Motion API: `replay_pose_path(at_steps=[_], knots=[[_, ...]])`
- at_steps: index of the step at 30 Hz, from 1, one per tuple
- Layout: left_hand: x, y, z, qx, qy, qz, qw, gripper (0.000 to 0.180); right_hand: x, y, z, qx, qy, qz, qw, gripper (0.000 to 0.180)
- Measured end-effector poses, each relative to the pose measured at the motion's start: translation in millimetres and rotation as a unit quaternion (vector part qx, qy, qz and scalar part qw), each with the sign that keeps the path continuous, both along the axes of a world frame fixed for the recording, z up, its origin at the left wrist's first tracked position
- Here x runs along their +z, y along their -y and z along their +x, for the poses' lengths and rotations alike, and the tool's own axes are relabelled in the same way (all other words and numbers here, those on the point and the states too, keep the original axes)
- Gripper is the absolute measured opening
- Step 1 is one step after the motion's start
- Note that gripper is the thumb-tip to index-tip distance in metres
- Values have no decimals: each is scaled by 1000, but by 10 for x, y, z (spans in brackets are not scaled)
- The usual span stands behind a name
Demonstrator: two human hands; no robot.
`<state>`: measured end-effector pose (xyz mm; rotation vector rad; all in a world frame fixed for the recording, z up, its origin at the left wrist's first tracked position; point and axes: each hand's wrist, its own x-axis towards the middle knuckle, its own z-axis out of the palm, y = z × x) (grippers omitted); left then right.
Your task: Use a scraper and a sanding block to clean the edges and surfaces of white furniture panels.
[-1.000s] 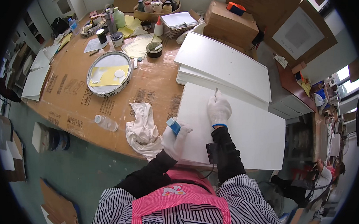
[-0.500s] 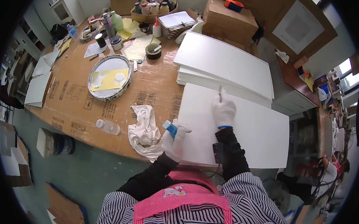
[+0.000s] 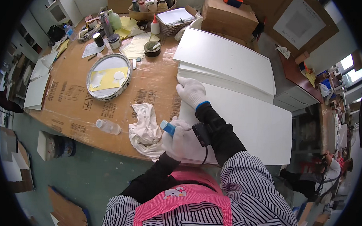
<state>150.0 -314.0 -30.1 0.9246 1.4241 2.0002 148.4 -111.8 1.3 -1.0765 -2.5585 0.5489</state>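
My left hand [image 3: 174,141], in a white glove, is closed round a small blue block [image 3: 168,127] with a paler end. It is by the near left edge of a white panel [image 3: 244,123]. My right hand [image 3: 191,90], also gloved, is over the panel's far left corner with its fingers curled. Whatever it may hold there is hidden. Beyond lies a stack of white panels [image 3: 226,59], the top one set askew. A crumpled white cloth [image 3: 144,127] lies just left of my left hand.
On the cardboard-covered table [image 3: 69,105] are a round lid [image 3: 90,93] with yellow paper, a clear bottle [image 3: 108,126] on its side and a roll of tape [image 3: 152,49]. Bottles, jars and a large carton [image 3: 228,15] stand at the back. Another person [image 3: 330,174] sits far right.
My right hand has moved left across the panel to its far left corner. The slim grey tip that stuck out of its fingers no longer shows. My left hand keeps the blue block.
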Motion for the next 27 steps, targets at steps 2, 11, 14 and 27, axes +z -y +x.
replay_pose_path(at_steps=[2, 11, 14, 27], knots=[[27, 34, -14, 8, 30, 3, 1000, 38, -52, 11, 204, -35, -109, -41, 993, 33], [96, 32, -28, -21, 29, -2, 999, 35, -133, -73, 1074, -132, -10, 86, 987, 43], [93, 5, -16, -10, 35, 11, 999, 34, -154, -12, 855, -55, -43, 90, 994, 45], [40, -25, -13, 16, 68, 64, 995, 29, -21, 126, 739, 13, 29, 45, 999, 42]])
